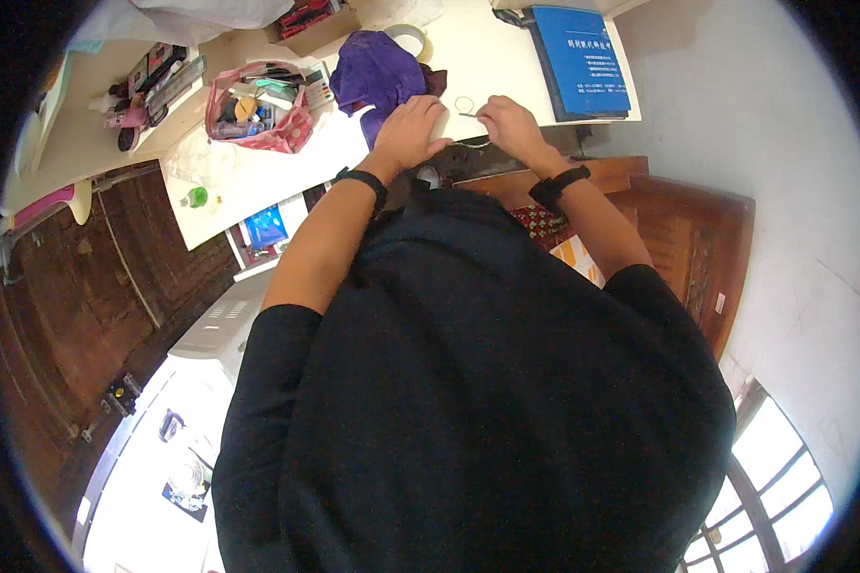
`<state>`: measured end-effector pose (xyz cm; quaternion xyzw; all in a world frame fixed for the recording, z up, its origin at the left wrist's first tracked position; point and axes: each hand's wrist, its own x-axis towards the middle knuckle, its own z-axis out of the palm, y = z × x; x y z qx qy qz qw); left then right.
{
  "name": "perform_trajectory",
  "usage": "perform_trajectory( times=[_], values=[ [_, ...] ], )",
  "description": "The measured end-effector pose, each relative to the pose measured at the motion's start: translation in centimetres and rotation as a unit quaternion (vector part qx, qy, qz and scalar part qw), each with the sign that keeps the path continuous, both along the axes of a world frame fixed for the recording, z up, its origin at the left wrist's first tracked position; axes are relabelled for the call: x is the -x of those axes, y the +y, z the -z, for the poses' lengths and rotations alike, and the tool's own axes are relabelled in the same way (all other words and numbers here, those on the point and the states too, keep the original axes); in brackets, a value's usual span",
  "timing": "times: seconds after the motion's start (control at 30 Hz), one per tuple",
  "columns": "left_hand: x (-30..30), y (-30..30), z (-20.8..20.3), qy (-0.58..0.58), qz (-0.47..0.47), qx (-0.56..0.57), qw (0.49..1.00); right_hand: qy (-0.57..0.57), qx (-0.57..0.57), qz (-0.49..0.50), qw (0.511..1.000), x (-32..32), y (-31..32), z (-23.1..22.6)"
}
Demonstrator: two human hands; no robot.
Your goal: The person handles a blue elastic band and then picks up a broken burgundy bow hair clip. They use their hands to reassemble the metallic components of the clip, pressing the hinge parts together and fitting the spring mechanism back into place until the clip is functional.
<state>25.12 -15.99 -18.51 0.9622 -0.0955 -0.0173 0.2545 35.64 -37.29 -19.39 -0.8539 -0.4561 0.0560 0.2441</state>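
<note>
The largest area is filled by a black shirt (478, 382) of soft, matte cloth, by which the torso is covered. To the right, a smooth, pale wall (736, 115) is seen, with a brown wooden panel (693, 239) set low beside it. Ahead, a flat, cream-coloured table (487, 57) is spread with things. A rectangular blue folder (583, 67), stiff and slightly glossy, is placed at its right end. Left of the middle, a purple cloth (377, 72) is heaped in soft, crumpled folds. Farther left, an open pink pouch (291, 137) with a pale pattern is stuffed with small articles.

The left hand (413, 132) is laid palm down against the cloth's lower right side, its fingers held close together; whether anything is gripped beneath cannot be told. The right hand (511, 124) is held above the table's front edge, its fingers pressed together at the tips, and a thin strand (468, 116) is pinched there.

Behind the cloth, a ring-shaped tape roll (420, 46) is laid. Each wrist is circled by a dark band (557, 186). Near the table's left corner, a small, shiny green piece (197, 197) is seen. The strand, finest of all, is curled into a round loop on the table between the hands.
</note>
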Motion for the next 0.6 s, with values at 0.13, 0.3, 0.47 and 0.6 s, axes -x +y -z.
perform_trajectory(
  times=[0.13, 0.3, 0.47, 0.6],
  values=[
    [1.3, -0.4, 0.0, -0.010, -0.002, -0.002, 1.000, 0.061, -0.033, 0.078, 0.995, 0.7, 0.0, -0.4],
    [1.3, -1.4, -0.8, -0.010, 0.010, -0.093, 0.996, 0.077, -0.017, 0.106, 0.991, 1.2, 0.3, 0.1],
    [0.5, -1.7, -0.9, 0.008, 0.014, -0.133, 0.991, 0.087, -0.022, 0.108, 0.990, 1.9, 0.1, 0.2],
    [0.4, -1.8, -0.8, 0.009, 0.012, -0.135, 0.991, 0.047, -0.047, 0.099, 0.993, 2.1, 0.2, 1.0]
  ],
)
